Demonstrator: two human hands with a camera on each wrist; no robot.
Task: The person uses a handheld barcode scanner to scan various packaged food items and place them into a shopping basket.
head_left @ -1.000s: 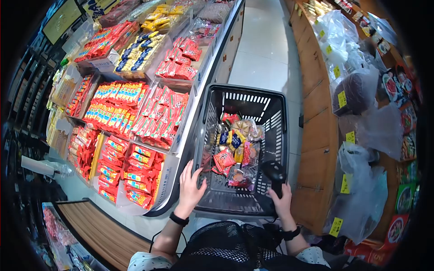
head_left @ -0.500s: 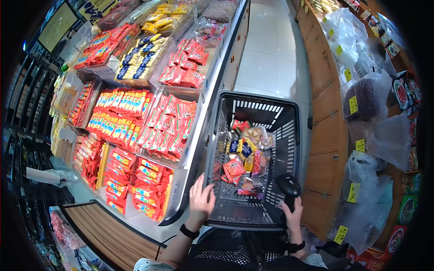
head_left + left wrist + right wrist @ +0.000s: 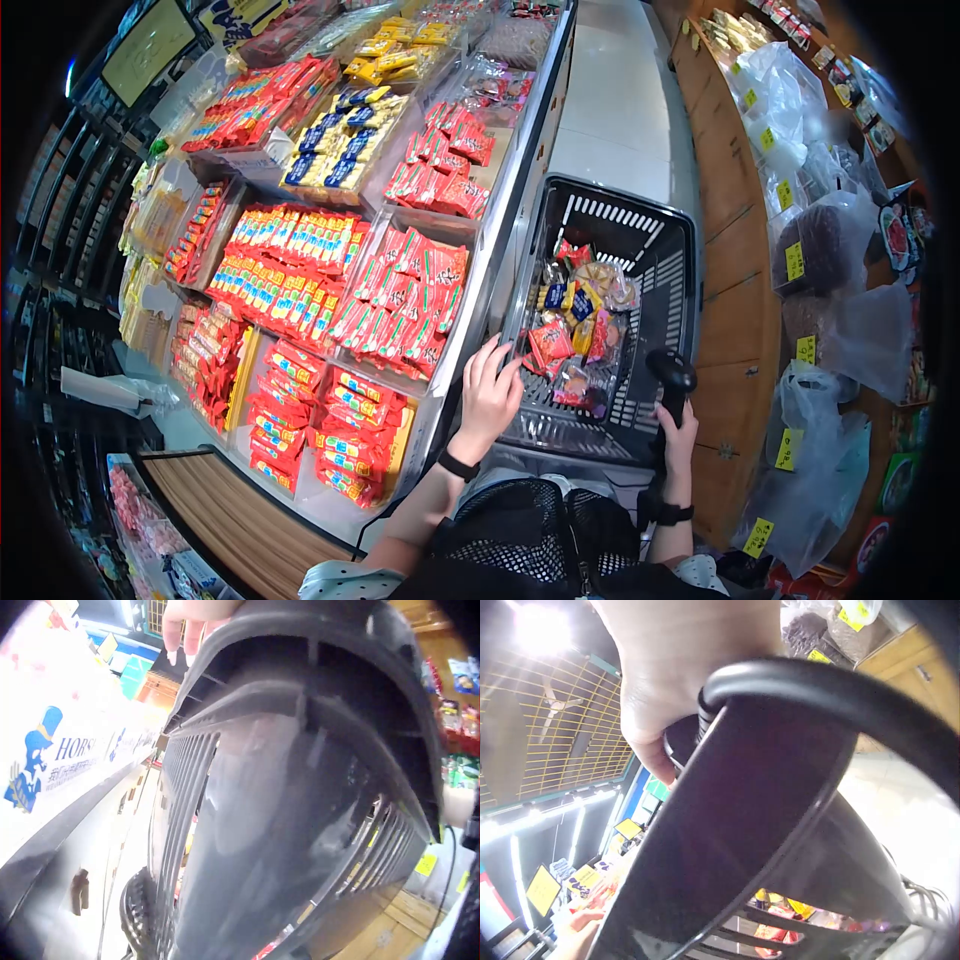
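Two hands are meeting the near end of a black slotted plastic shopping basket, which is sitting in the aisle between a white display bench on the left and brown wooden shelving on the right. The left hand is resting on the near left rim, fingers laid fairly straight over the edge and pointing into the basket. In the left wrist view its fingertips are showing just past the rim, not wrapped under it. The right hand is curling round a black rounded handle that is standing up at the near right corner, and the right wrist view is showing the fingers closed round it. The basket's long axis is running from near to far, straight away from both hands, so each hand is touching its own near corner and neither is nearer. Mixed colourful snack packets are lying inside, just beyond the left fingers. Red packets are filling the bench trays, and clear plastic bags are crowding the shelving.
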